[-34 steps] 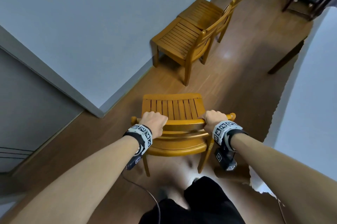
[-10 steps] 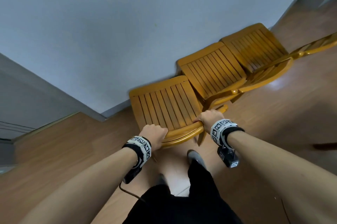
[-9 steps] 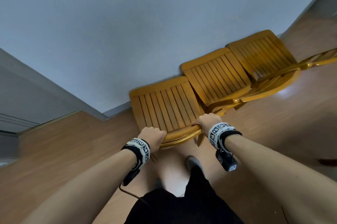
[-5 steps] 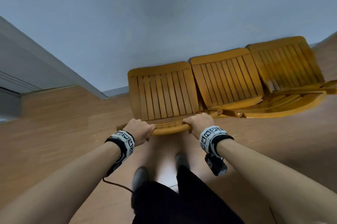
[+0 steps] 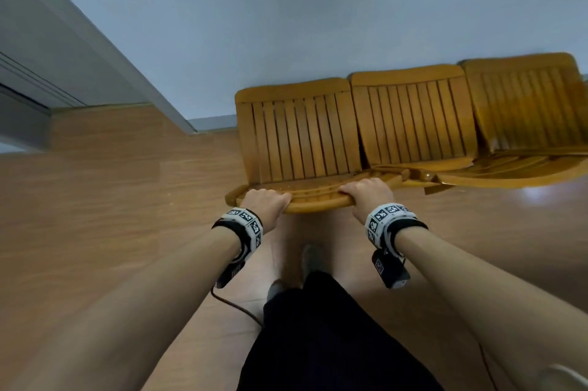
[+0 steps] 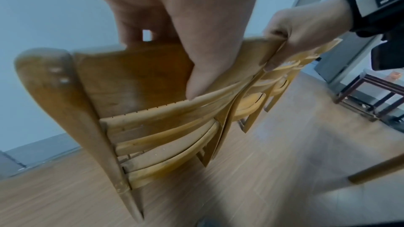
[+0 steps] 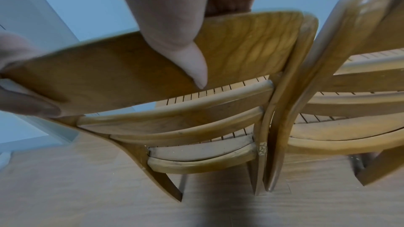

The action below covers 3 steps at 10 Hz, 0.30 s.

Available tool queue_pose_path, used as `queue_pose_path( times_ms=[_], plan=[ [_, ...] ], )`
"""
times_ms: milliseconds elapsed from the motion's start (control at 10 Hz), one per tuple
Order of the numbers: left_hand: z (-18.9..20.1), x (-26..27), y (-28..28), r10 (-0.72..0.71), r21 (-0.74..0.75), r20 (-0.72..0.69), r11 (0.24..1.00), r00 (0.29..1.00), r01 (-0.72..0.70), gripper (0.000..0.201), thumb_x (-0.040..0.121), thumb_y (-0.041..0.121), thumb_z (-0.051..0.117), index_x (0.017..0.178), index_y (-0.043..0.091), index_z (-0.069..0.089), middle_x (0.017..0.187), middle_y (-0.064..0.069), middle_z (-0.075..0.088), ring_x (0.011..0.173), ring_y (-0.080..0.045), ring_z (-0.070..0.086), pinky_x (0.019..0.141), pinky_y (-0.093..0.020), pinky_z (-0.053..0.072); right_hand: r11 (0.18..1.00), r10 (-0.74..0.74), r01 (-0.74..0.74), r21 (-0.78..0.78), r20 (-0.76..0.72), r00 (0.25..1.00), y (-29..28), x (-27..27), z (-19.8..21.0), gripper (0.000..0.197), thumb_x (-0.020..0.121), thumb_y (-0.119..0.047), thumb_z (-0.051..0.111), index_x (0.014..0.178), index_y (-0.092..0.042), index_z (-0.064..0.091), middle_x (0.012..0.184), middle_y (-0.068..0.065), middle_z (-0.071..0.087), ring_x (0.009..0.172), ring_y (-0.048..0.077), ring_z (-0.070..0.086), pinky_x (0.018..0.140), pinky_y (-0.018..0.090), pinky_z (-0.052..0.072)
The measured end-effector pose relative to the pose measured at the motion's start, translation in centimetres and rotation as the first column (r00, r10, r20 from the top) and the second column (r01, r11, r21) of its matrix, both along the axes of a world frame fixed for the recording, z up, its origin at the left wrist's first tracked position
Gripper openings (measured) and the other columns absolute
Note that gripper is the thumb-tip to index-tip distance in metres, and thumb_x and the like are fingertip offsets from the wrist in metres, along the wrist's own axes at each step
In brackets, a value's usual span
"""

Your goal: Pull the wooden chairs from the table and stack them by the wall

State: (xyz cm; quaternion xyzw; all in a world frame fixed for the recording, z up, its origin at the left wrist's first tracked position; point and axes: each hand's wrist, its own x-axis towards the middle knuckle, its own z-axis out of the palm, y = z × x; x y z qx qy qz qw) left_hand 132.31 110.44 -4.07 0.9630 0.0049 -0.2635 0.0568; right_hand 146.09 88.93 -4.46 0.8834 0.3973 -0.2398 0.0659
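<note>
**A:** What are the hands doing?

**B:** The left hand [image 5: 266, 202] is wrapped over the top rail of the nearest wooden chair [image 5: 299, 136], close to the rail's left end. In the left wrist view its thumb [image 6: 210, 54] lies flat down the near face of the rail while the fingers hook over the far edge. The right hand [image 5: 366, 196] grips the same rail toward its right end, thumb [image 7: 174, 40] on the near face, fingers curled over the top.

**A:** So both are clamped on one chair?

**B:** Yes, both on the backrest of that one chair, one at each end.

**A:** And where does that chair stand?

**B:** On the wooden floor [image 5: 111, 199], its slatted seat toward the pale wall [image 5: 318, 8], the front edge of the seat close to the skirting. Whether it touches the wall, I cannot tell.

**A:** What is next to it?

**B:** A second chair [image 5: 413, 116] stands just to its right, seat edges side by side; in the right wrist view the two back posts are almost touching. A third chair [image 5: 525, 104] follows on the right, again close against its neighbour. All three face the wall in a row.

**A:** Anything farther out?

**B:** In the left wrist view, a dark-framed table [image 6: 371, 92] stands well apart from the chairs, on the right.
</note>
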Motion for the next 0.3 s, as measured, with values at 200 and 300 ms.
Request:
queue_pose_path(
  times_ms=[200, 300],
  plan=[
    [2.6, -1.9, 2.1, 0.091, 0.008, 0.002, 0.996, 0.996, -0.091, 0.021, 0.090, 0.027, 0.057, 0.110, 0.022, 0.053, 0.103, 0.001, 0.064, 0.096, -0.025, 0.062, 0.064, -0.035, 0.043, 0.996, -0.016, 0.012, -0.091, -0.043, 0.999, 0.7, -0.7, 1.9, 0.044, 0.088, -0.024, 0.063, 0.131, -0.031, 0.058, 0.122, -0.005, 0.066, 0.112, 0.020, 0.059, 0.101, 0.036, 0.044],
    [4.8, -3.0, 3.5, 0.099, 0.014, 0.042, 0.995, 0.994, -0.100, 0.021, 0.090, 0.031, 0.058, 0.110, 0.023, 0.053, 0.100, 0.002, 0.064, 0.093, -0.024, 0.063, 0.068, -0.037, 0.052, 0.993, -0.081, 0.074, -0.089, -0.073, 0.994, 1.1, -1.6, 3.6, 0.034, 0.089, -0.024, 0.065, 0.123, -0.027, 0.062, 0.115, -0.002, 0.066, 0.104, 0.021, 0.061, 0.093, 0.037, 0.052]
  ],
)
